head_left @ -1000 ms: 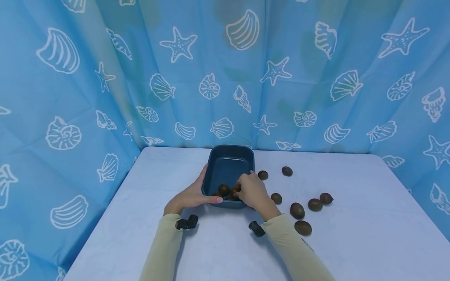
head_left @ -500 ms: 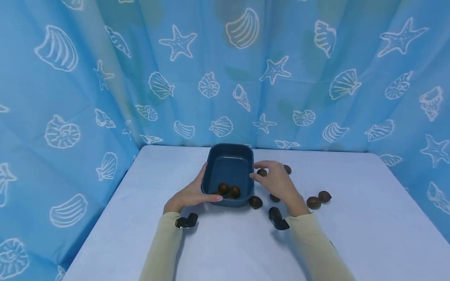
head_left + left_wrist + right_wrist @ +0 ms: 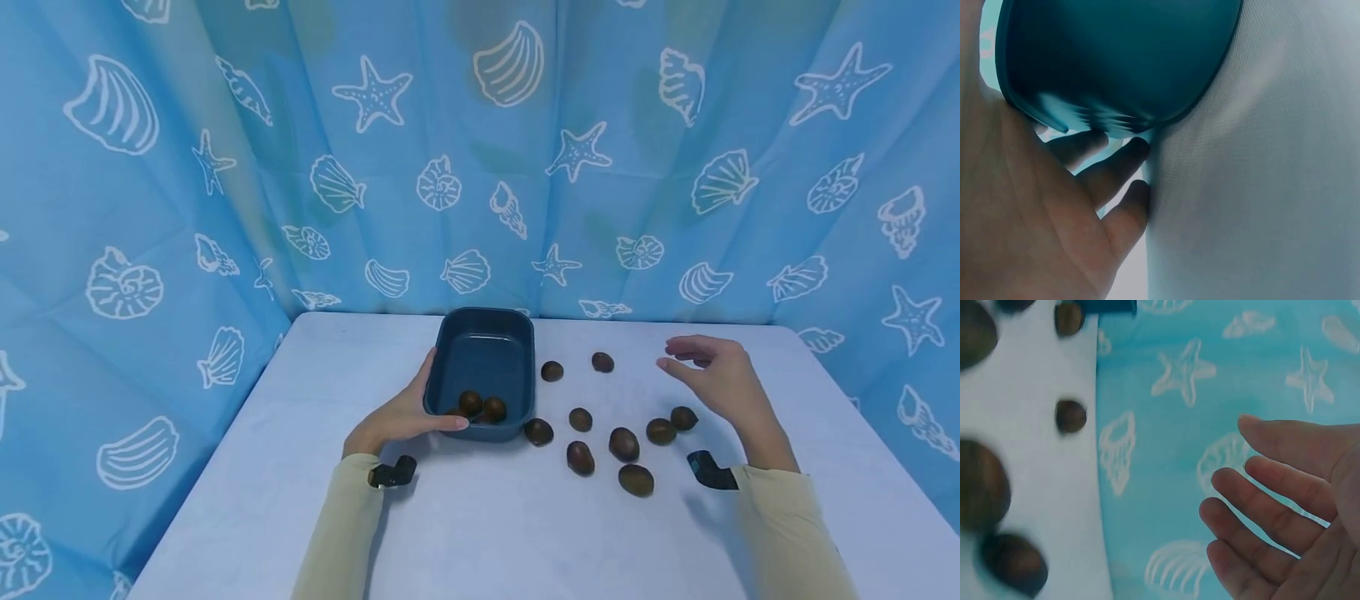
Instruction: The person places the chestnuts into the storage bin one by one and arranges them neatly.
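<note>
A dark blue rectangular baking dish [image 3: 483, 358] stands on the white table with several brown chestnuts [image 3: 470, 403] at its near end. My left hand [image 3: 397, 417] holds its near left corner, the thumb along the near rim and the fingers along the left wall. In the left wrist view the fingers [image 3: 1119, 165] bend beneath the dish's side. My right hand [image 3: 723, 379] hovers above the table on the right, fingers loosely bent with nothing between them. Nearest to it lie a pair of chestnuts [image 3: 683, 418], just below and left of the hand.
Several more loose chestnuts [image 3: 624, 445] are scattered on the table [image 3: 450, 533] right of the dish. One chestnut [image 3: 538, 432] lies close by the dish's near right corner. A blue curtain [image 3: 420, 225] with white shell prints hangs behind and to the left.
My right hand has come out of the dish and moved right, past the loose chestnuts, leaving a chestnut inside. The left hand has stayed on the dish.
</note>
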`<state>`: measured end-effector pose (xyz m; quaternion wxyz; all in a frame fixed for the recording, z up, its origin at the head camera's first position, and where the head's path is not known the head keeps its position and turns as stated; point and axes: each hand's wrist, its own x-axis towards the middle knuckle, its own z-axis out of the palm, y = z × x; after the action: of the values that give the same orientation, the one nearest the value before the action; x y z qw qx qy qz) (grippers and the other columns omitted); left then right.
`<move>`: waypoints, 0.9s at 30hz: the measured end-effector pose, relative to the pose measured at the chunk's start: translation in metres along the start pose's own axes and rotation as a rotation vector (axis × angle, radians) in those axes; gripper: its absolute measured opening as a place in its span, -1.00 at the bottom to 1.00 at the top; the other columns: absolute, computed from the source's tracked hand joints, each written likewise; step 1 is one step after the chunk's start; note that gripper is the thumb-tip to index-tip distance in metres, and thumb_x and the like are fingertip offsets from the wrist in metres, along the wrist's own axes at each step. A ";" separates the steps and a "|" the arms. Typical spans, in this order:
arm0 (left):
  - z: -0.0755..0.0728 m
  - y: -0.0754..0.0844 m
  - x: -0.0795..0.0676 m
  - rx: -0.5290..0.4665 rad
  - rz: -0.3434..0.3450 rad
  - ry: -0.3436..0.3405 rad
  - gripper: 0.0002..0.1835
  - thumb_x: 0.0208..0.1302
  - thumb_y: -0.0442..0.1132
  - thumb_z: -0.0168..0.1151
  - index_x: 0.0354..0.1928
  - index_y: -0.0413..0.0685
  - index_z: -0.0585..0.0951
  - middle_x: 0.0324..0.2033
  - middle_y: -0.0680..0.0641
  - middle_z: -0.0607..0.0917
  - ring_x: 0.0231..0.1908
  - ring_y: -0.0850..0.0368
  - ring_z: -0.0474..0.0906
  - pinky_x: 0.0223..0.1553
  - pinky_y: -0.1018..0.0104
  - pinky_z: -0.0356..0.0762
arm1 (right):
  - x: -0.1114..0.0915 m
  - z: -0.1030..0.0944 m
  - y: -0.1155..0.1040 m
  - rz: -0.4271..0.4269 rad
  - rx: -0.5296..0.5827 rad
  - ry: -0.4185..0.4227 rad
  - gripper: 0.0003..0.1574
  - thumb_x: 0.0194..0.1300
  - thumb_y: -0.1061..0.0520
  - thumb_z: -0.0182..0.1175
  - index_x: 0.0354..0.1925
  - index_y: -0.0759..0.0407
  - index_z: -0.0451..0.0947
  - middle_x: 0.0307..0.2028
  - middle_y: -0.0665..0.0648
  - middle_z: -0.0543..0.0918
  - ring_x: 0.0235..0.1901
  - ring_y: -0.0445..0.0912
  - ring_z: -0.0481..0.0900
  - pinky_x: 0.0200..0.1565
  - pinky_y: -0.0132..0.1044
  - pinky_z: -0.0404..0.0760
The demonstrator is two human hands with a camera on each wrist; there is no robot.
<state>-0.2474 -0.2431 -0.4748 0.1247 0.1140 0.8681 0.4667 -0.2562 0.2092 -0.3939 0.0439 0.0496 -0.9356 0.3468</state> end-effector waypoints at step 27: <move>-0.002 0.003 -0.001 0.015 -0.059 -0.005 0.42 0.06 0.24 0.55 0.61 0.57 -0.44 0.68 0.14 -0.31 0.68 -0.07 -0.24 0.57 -0.38 -0.04 | 0.003 0.000 0.088 0.133 -0.075 -0.328 -0.16 0.39 -0.16 0.32 0.36 0.37 0.43 0.18 0.46 0.61 0.23 0.42 0.52 0.14 0.39 0.55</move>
<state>-0.2467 -0.2437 -0.4709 0.1395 0.0902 0.8744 0.4559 -0.2701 0.2752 -0.4506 -0.1308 0.0418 -0.9437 0.3010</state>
